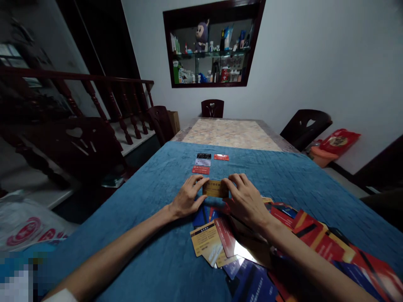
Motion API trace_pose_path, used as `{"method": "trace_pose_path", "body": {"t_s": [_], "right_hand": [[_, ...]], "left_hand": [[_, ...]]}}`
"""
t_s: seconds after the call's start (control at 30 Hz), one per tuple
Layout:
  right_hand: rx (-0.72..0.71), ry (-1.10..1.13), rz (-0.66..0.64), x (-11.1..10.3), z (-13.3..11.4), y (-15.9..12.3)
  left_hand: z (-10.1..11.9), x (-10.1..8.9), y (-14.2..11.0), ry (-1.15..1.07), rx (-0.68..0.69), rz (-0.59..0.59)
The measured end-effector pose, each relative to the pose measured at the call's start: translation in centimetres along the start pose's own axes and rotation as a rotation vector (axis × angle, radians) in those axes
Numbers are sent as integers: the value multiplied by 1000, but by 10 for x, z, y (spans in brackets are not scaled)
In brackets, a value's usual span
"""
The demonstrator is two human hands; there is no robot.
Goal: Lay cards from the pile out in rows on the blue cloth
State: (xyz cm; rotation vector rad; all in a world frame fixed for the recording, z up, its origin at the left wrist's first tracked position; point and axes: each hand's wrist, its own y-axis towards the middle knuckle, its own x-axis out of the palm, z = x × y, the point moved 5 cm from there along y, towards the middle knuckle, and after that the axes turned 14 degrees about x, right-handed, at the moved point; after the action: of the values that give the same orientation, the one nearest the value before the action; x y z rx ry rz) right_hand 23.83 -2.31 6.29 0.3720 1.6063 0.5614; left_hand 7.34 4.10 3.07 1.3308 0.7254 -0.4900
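Both hands hold one gold card (215, 188) between them just above the blue tablecloth (151, 235). My left hand (188, 196) pinches its left edge and my right hand (244, 199) pinches its right edge. Beyond the gold card lie a red card (200, 170), a pale card (203, 162) and a black card (204, 156) in a short column, with another red card (221, 157) to their right. A loose spread of several red, gold and blue cards (283, 247) lies under and around my right forearm.
The table's far half shows a patterned top (229, 134). Dark wooden chairs stand at the far end (212, 108), on the right (305, 128) and on the left (78, 147). A stair railing (94, 96) runs along the left; a wall cabinet (212, 46) holds bottles.
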Motion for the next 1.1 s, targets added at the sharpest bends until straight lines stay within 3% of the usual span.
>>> {"method": "trace_pose_path", "body": {"t_s": [0.43, 0.83, 1.1], "right_hand": [[49, 50, -115, 41, 65, 40], [232, 109, -310, 101, 111, 89], [280, 115, -351, 134, 132, 112]], "left_hand": [[-44, 31, 57, 202, 10, -341], [-109, 72, 94, 165, -113, -538], [-139, 95, 106, 117, -234, -617]]}}
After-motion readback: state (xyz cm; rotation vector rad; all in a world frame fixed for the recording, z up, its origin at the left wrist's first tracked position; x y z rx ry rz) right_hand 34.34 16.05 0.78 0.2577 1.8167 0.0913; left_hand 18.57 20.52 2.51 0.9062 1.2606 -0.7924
